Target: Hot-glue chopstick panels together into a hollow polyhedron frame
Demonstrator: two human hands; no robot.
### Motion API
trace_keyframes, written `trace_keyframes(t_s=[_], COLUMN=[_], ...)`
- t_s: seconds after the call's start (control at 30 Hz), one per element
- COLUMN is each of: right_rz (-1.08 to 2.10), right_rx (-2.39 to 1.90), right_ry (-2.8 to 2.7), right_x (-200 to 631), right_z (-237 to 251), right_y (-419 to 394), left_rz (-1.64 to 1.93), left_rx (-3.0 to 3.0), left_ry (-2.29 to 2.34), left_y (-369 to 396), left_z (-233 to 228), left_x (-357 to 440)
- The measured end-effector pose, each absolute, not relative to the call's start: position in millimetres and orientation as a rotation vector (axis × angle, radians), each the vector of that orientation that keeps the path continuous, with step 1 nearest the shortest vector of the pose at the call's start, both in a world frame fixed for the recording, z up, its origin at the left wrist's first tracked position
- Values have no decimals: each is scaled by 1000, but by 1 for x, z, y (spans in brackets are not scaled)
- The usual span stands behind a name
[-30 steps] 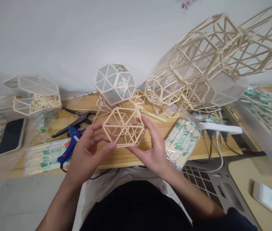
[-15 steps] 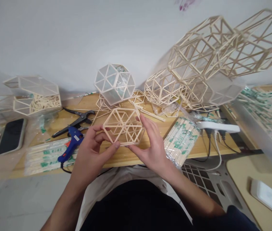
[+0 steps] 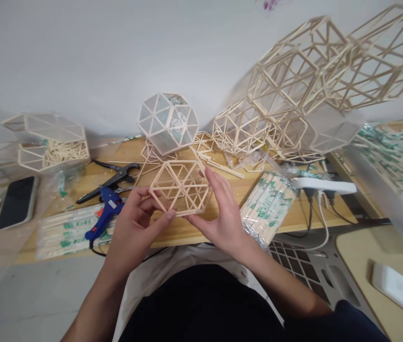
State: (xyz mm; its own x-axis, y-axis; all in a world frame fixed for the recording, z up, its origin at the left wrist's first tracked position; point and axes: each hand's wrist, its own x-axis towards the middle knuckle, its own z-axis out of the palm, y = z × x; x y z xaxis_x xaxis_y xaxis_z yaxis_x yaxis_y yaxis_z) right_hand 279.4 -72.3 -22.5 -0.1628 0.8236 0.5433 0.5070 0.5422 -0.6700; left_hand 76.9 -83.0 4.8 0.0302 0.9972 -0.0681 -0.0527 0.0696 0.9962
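- Holding a hexagonal stick frame (image 3: 181,187) in the air above the near edge of the desk (image 3: 201,225), both hands are sharing the load
- The left hand (image 3: 135,228) is pinching the frame's lower left edge, thumb underneath and fingers curled on top, so its grip is closing on the sticks
- The right hand (image 3: 222,216) is cradling the lower right edge, fingers lying extended along the far side of the frame and thumb pressing the near side
- The frame is sitting between the two grips, tilted up towards the camera
- A blue glue gun (image 3: 106,212) is lying just left of the left hand, with black pliers (image 3: 112,179) beyond it
- A wrapped bundle of sticks (image 3: 267,206) is resting near the right hand
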Motion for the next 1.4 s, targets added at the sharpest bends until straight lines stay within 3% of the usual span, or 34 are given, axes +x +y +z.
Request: trace_keyframes(t_s=[0.9,1.4], right_rz=[430,420], right_rx=[-1086,-1073], right_ry=[-1814,-1814], right_x=[279,277], right_z=[-20,-20], right_y=[-74,-74], left_rz=[1017,1015], left_rx=[1478,1282], left_ry=[1369,1271], left_y=[-80,-79], left_z=[15,10], left_x=[62,67])
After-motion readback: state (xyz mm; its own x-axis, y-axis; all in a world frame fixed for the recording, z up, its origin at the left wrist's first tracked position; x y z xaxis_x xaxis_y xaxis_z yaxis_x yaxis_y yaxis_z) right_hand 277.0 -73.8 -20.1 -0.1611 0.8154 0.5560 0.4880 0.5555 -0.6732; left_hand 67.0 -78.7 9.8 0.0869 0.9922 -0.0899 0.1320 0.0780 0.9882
